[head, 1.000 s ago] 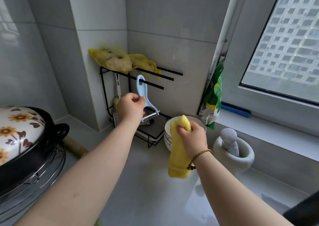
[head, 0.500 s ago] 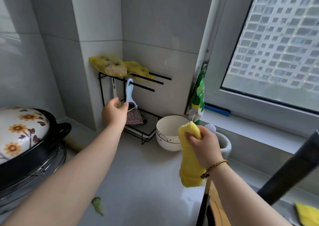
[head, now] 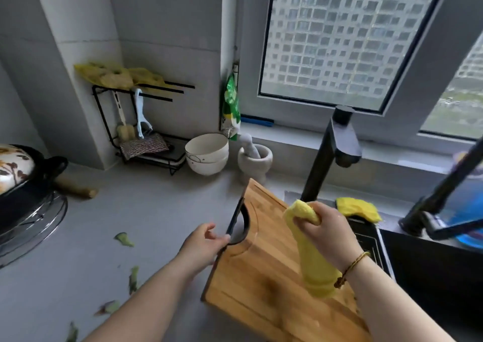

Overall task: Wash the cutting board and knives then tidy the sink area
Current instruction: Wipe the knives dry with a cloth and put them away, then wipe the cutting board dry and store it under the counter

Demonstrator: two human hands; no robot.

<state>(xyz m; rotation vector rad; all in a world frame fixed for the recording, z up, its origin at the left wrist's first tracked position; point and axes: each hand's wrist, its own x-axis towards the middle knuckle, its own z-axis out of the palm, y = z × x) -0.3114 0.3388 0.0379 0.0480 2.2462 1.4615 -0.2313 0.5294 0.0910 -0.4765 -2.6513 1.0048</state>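
Note:
A wooden cutting board (head: 266,271) with a black-rimmed handle hole lies tilted at the left edge of the dark sink (head: 431,271). My left hand (head: 202,245) touches the board's left edge by the handle, fingers curled around the black rim. My right hand (head: 326,233) is shut on a yellow cloth (head: 313,268) that hangs down over the board. A light blue peeler (head: 141,116) hangs on the black wire rack (head: 104,122) in the corner. No knife shows.
A black faucet (head: 329,153) rises behind the board. Stacked white bowls (head: 207,153) and a stone mortar (head: 254,158) stand near the wall. A flowered pot (head: 18,174) sits at left. Green peel scraps (head: 125,239) litter the counter. Another yellow cloth (head: 358,208) lies on the sink rim.
My left hand let go of the blue peeler, left hanging on the rack, and moved down to the cutting board's handle. The view swung right toward the sink.

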